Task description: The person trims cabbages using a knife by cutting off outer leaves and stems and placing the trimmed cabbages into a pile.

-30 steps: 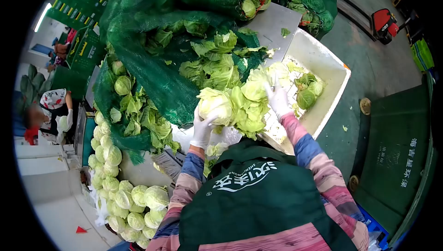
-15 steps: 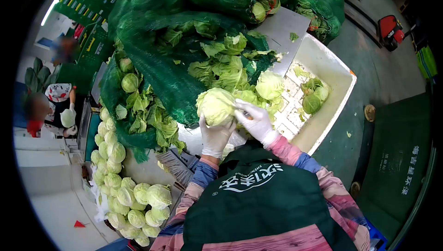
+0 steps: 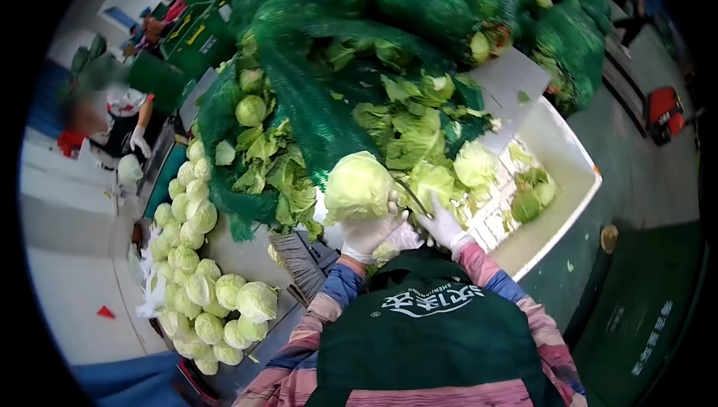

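Observation:
A pale green cabbage [image 3: 359,186] rests in my left hand [image 3: 372,233], whose gloved fingers cup it from below and from its right side. My right hand [image 3: 444,227], also gloved, is just right of the cabbage, apart from it. A thin, dark, curved blade [image 3: 410,195] runs from the right hand toward the cabbage; its handle is hidden in the fingers. Beyond the hands, loose cabbage leaves [image 3: 411,138] lie on green netting. Another trimmed cabbage [image 3: 476,164] sits to the right, beside the white bin.
Several cabbages [image 3: 198,287] are piled at left. A brush [image 3: 298,263] lies near my left forearm. The white bin [image 3: 572,160] holds leaf scraps. Full green net sacks [image 3: 441,3] stand behind. A co-worker [image 3: 127,115] stands at far left; a red pallet jack [image 3: 664,114] is at right.
My right hand has drawn away from the cabbage, down and right, and the dark blade now shows. The left hand still holds the cabbage. The whole view has shifted.

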Demonstrator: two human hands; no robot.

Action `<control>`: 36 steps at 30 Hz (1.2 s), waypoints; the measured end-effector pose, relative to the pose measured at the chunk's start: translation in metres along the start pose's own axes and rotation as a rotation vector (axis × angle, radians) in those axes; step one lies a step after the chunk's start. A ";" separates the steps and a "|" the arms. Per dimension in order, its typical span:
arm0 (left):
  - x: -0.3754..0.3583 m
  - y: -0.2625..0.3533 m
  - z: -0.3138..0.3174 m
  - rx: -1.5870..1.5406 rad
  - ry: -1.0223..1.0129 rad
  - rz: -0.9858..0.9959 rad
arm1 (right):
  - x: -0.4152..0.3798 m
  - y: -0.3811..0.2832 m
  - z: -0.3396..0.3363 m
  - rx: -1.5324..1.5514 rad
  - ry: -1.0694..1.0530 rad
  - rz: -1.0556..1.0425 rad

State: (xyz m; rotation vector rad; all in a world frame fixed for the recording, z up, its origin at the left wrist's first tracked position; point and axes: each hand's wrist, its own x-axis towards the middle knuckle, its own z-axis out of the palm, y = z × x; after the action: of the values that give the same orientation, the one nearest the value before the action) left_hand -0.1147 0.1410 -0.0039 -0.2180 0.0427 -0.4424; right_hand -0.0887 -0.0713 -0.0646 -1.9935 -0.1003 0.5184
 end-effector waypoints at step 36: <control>0.021 0.496 0.066 1.896 1.353 0.810 | 0.036 0.020 0.050 -0.166 0.116 0.135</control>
State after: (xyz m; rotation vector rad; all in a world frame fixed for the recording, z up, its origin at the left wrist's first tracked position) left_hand 0.1182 0.5818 -0.0478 1.9412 0.9457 0.3860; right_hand -0.0793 -0.0288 -0.1124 -2.1988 0.0654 0.4925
